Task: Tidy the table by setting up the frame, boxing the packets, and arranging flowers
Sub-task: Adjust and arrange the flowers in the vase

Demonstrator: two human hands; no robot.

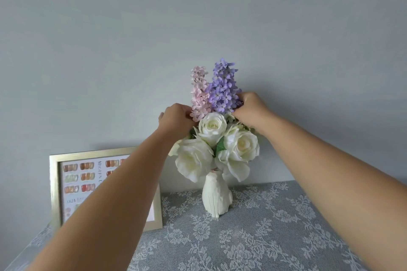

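Note:
A white vase (217,197) stands near the back of the table with white roses (220,147) in it. Above the roses rise a pink flower spike (199,92) and a purple flower spike (223,87). My left hand (176,120) grips the base of the pink spike from the left. My right hand (251,108) grips the base of the purple spike from the right. A gold picture frame (55,191) stands upright against the wall at the left, partly hidden by my left forearm. No packets or box are in view.
A grey cloth with white lace flowers (264,226) covers the table. A plain pale wall (198,17) rises right behind the vase and frame. The table's left edge runs close to the frame.

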